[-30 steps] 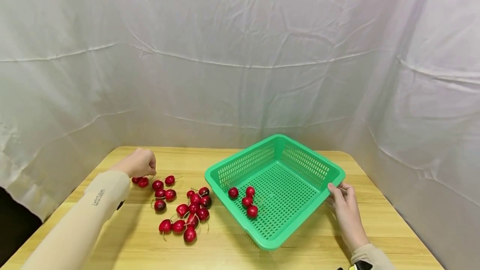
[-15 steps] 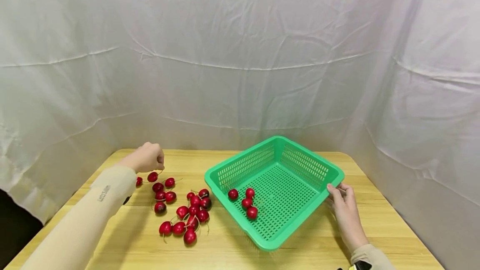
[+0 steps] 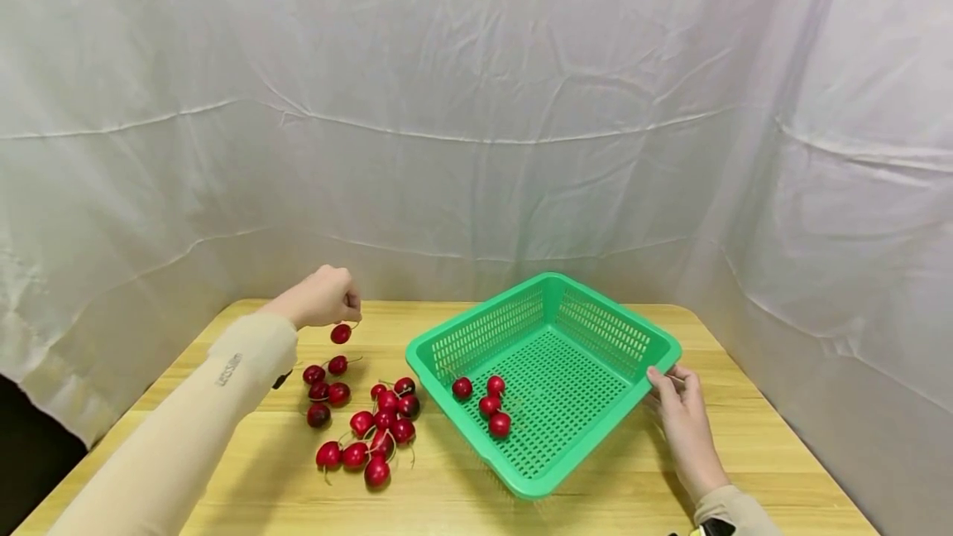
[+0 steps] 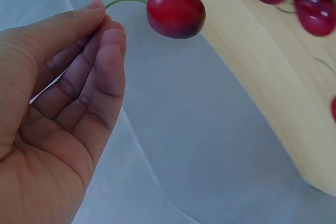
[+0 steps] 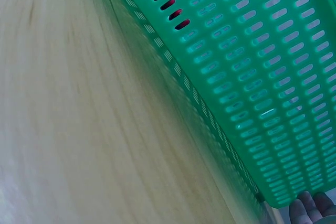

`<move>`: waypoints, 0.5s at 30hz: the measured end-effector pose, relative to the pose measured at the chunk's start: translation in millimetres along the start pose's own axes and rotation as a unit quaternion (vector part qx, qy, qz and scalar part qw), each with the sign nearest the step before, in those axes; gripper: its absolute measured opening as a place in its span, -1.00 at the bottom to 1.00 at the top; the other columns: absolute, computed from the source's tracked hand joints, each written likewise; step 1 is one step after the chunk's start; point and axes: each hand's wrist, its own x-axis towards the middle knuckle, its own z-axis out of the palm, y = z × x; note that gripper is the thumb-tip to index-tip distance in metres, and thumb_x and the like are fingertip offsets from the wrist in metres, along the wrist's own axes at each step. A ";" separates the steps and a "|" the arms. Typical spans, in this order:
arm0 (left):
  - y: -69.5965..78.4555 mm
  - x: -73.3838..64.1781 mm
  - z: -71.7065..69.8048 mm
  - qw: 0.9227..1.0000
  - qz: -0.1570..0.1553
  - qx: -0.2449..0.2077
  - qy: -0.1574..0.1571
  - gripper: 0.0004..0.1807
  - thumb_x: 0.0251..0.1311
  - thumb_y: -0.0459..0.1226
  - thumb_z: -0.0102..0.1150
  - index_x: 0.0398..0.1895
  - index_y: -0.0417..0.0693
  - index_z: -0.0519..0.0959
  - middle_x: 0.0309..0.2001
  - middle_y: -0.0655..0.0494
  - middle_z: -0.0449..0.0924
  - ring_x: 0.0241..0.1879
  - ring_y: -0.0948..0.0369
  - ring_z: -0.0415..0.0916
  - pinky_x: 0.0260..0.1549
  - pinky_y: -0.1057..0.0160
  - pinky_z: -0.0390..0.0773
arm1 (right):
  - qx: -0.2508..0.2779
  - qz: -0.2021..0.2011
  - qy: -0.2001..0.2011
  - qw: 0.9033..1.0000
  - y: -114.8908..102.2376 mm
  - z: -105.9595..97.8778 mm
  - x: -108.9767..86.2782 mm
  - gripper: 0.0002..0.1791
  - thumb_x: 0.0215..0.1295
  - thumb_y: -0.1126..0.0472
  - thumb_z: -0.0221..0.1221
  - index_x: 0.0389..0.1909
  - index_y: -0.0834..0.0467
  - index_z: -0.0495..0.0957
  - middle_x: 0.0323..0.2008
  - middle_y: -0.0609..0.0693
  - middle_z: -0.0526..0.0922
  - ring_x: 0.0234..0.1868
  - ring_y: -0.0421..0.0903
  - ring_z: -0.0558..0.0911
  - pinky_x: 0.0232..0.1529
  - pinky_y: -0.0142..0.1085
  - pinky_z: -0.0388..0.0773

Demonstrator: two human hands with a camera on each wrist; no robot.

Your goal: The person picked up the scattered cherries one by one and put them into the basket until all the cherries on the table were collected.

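Note:
My left hand (image 3: 323, 296) pinches the green stem of a red cherry (image 4: 176, 11) between thumb and fingertips. In the head view that cherry hangs over the table's back left part. My right hand (image 3: 685, 428) grips the right corner of a green slotted plastic basket (image 3: 480, 325), its thumb on the rim and its other fingers partly hidden below. Several cherries (image 3: 490, 405) lie inside, towards the basket's left side. Through the slots, red bits of cherry (image 5: 175, 14) show in the right wrist view.
Several loose cherries with stems (image 3: 385, 418) lie in a cluster left of the basket. A smaller group (image 3: 318, 391) is farther left. The wooden table (image 3: 744, 445) ends at a pale hanging cloth (image 3: 476, 189) at the back and sides.
My left hand has lifted a cherry by its stem from the back left and carried it to the right and up. My right hand keeps its grip on the basket.

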 end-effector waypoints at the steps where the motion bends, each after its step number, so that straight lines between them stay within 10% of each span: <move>1: 3.0 2.7 -1.6 1.000 0.003 0.000 0.001 -0.80 0.28 -0.38 0.43 -0.53 -0.09 0.77 -0.51 0.06 0.74 -0.54 0.27 0.42 -0.42 0.27 0.52 | -0.004 0.001 0.001 1.000 -0.1 0.1 0.2 -0.43 0.71 -0.12 0.00 0.43 0.14 0.12 0.32 0.07 0.30 0.02 -0.47 0.59 0.13 -0.57 0.58; 15: 57.7 41.8 -23.5 0.998 0.065 0.001 0.001 -0.69 0.19 -0.52 0.21 -0.63 -0.04 0.71 -0.63 0.16 0.60 -0.58 0.31 0.30 -0.37 0.27 0.47 | -0.019 0.004 -0.002 1.000 -0.6 1.5 -0.4 -0.39 0.70 -0.16 -0.01 0.46 0.14 0.12 0.38 0.12 0.28 0.02 -0.52 0.56 0.14 -0.59 0.55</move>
